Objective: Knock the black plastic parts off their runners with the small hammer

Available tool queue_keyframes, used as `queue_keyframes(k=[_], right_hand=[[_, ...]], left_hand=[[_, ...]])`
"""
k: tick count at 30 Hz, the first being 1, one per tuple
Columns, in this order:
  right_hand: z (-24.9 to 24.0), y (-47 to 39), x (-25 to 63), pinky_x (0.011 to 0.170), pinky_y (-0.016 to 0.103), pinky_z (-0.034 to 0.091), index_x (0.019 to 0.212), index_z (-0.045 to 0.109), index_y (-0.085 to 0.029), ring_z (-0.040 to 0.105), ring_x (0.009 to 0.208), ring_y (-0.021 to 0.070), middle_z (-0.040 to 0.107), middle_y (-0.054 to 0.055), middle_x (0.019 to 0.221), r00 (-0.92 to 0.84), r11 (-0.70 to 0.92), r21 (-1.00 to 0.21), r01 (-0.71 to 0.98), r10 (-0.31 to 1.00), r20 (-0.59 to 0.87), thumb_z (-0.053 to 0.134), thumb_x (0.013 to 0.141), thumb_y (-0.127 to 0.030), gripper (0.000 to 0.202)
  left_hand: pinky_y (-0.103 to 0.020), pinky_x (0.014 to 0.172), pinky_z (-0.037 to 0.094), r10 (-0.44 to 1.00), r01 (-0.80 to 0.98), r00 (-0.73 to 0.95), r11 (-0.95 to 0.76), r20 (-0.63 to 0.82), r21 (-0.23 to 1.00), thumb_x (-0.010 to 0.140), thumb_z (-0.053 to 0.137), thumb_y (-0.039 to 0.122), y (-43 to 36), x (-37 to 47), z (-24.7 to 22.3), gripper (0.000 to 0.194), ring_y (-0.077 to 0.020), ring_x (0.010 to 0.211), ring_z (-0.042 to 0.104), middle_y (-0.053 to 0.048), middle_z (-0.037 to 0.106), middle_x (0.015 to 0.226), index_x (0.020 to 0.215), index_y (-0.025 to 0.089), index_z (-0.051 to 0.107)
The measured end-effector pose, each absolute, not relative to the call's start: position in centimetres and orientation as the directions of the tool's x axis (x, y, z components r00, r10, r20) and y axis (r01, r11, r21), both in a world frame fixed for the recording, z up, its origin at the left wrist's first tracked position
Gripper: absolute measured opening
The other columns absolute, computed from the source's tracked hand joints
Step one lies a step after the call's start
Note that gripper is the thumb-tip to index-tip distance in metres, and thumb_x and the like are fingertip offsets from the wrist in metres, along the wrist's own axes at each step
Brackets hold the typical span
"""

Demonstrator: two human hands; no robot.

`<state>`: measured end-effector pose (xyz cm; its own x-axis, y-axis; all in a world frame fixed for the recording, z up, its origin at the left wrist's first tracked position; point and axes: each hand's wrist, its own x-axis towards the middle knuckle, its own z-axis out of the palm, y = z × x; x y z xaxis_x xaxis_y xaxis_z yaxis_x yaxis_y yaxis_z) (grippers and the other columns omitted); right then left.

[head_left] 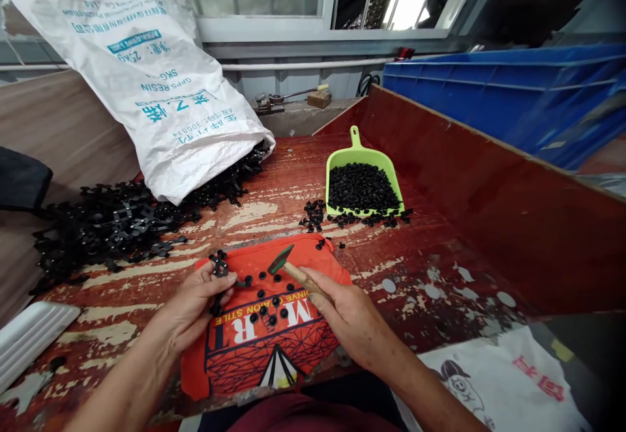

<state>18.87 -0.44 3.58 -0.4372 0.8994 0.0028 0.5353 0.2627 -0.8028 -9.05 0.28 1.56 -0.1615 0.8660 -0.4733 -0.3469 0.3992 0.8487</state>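
My left hand is closed around a branched black plastic moulding with round ends, held over the left side of an orange printed cloth. In my right hand is a small hammer, gripped by its wooden handle. Its narrow metal head points left, above the cloth and apart from the moulding. Several small round black pieces lie scattered on the cloth between my hands. Beyond the cloth, a lime-green dustpan holds a heap of similar black pieces, some spilled at its front edge.
A white resin sack leans at the back left, its mouth over a pile of black mouldings. A reddish board walls the right side, with a blue crate behind it. A white printed bag lies at lower right.
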Motion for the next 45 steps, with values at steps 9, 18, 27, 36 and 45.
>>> queue_keyframes(k=[9,18,27,36,45], right_hand=[[3.2,-0.8,19.2,0.098,0.038,0.054,0.145,0.044,-0.047,0.066,0.116,0.0208,0.062,-0.006,0.139,-0.421,0.284,-0.762,0.582,0.907,0.016,0.046,0.101,-0.024,0.05],[3.2,-0.9,19.5,0.107,0.037,0.047,0.146,0.042,-0.05,0.063,0.12,0.0175,0.06,-0.01,0.141,-0.446,0.234,-0.82,0.522,0.894,-0.028,0.044,0.102,-0.023,0.052],[3.1,-0.8,19.2,0.106,0.036,0.048,0.145,0.042,-0.05,0.063,0.121,0.0171,0.06,-0.01,0.14,-0.476,0.251,-0.829,0.5,0.879,-0.02,0.043,0.103,-0.023,0.051],[3.4,-0.9,18.9,0.104,0.033,0.048,0.146,0.043,-0.047,0.062,0.122,0.017,0.061,-0.009,0.14,-0.476,0.25,-0.841,0.481,0.879,-0.01,0.044,0.1,-0.02,0.053],[3.6,-0.5,17.9,0.096,0.035,0.053,0.146,0.049,-0.037,0.07,0.11,0.0227,0.071,0.0,0.126,-0.459,0.296,-0.732,0.614,0.888,-0.026,0.048,0.1,-0.027,0.047]], left_hand=[[-0.015,0.044,0.037,0.873,-0.343,-0.194,0.367,-0.448,0.865,0.056,0.089,0.014,0.8,-9.1,1.7,0.049,-0.0042,0.046,0.045,0.008,0.056,0.061,0.089,0.02,0.052],[-0.014,0.038,0.034,0.852,-0.248,-0.265,0.392,-0.452,0.886,0.053,0.086,0.015,1.2,-8.2,1.5,0.042,-0.0042,0.039,0.046,0.007,0.057,0.053,0.077,0.018,0.051],[-0.015,0.041,0.046,0.82,-0.233,-0.329,0.41,-0.468,0.882,0.06,0.082,0.007,1.5,-7.7,1.0,0.041,-0.0104,0.041,0.06,0.0,0.066,0.053,0.087,0.017,0.054],[-0.018,0.043,0.049,0.867,-0.054,-0.346,0.364,-0.359,0.93,0.056,0.086,0.026,0.7,-6.6,0.0,0.052,-0.0118,0.044,0.061,0.004,0.066,0.055,0.089,0.021,0.046],[-0.016,0.04,0.044,0.856,-0.085,-0.406,0.314,-0.32,0.946,0.054,0.085,0.026,1.0,-7.1,0.2,0.052,-0.0106,0.043,0.058,0.006,0.063,0.052,0.088,0.021,0.046]])
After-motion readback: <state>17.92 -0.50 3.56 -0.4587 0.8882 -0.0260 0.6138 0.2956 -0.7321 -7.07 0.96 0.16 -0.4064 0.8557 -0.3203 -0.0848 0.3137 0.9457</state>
